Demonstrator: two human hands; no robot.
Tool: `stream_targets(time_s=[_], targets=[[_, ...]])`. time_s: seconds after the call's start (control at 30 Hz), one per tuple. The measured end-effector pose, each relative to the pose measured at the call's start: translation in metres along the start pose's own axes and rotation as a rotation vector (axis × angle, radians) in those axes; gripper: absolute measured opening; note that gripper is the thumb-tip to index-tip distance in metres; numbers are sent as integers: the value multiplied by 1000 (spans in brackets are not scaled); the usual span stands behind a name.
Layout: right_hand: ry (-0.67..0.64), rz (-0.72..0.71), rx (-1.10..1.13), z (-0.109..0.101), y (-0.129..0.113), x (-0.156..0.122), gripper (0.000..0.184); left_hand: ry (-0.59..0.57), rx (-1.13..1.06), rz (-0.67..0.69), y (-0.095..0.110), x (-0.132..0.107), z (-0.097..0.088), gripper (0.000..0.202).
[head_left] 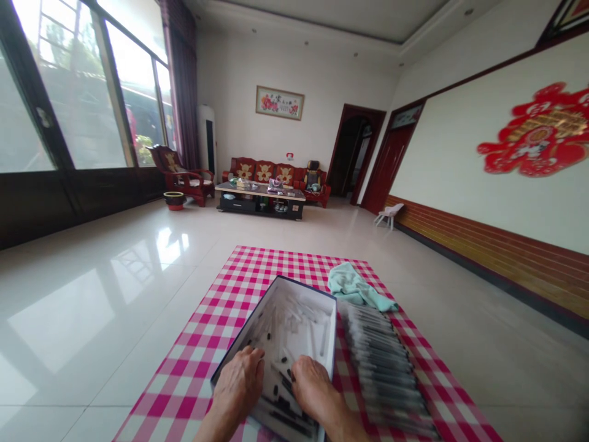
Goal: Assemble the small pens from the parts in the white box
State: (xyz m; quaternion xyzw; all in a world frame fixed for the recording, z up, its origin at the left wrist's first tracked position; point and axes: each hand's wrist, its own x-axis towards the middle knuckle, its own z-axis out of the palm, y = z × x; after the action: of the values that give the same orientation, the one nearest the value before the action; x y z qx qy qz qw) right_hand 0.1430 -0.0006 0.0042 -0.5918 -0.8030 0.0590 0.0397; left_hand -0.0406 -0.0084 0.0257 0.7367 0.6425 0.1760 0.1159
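Head view: left hand (240, 377), fingers curled, over a white-lined box (306, 293) of scattered clear pen barrels (311, 340) and black caps (275, 390); right hand (313, 382) likewise; whether either grips anything, I cannot tell. Farther right, a mint cloth (356, 287), then a blurred row of pens (386, 365).

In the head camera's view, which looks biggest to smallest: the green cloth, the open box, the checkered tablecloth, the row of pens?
1. Checkered tablecloth
2. Open box
3. Row of pens, blurred
4. Green cloth

Home living room: red sofa (274, 167), coffee table (246, 206), curtain (184, 86).
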Motion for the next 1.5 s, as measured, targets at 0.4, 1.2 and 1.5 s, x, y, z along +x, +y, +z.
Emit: stream_targets(time_s=[0.4,1.2,1.5], targets=[[123,123,33,4,-16,-8,30,-23,-175,-8,-1,4,-6,24],[136,147,286,3,13,25,24,170,-1135,-350,2,21,17,39],[283,224,800,-29,13,28,22,279,-1138,-306,1,15,12,35]])
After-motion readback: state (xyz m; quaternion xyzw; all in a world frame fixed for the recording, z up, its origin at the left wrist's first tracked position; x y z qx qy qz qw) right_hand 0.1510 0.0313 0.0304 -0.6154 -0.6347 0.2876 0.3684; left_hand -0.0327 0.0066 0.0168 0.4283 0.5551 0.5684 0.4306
